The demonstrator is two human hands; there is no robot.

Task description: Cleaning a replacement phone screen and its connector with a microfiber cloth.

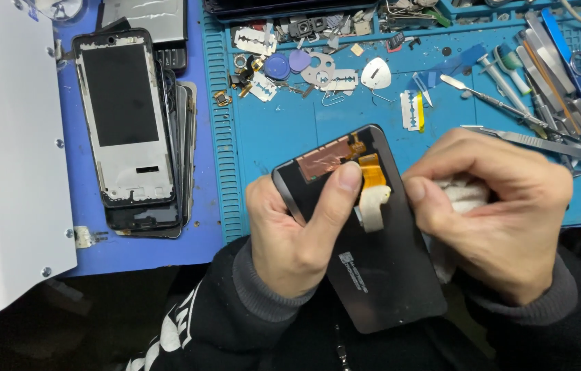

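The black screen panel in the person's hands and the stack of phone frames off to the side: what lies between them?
In the head view, only the ridged edge of the blue work mat lies between the black screen panel and the stack of phone frames.

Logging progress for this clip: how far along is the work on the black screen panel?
Done: the black phone screen panel is out of any frame, its back and orange flex cable exposed. In hand: the left hand grips it, thumb by the copper patch, while the right hand holds a white cloth wad beside it. Left: the silver phone frame lies apart, unfitted.
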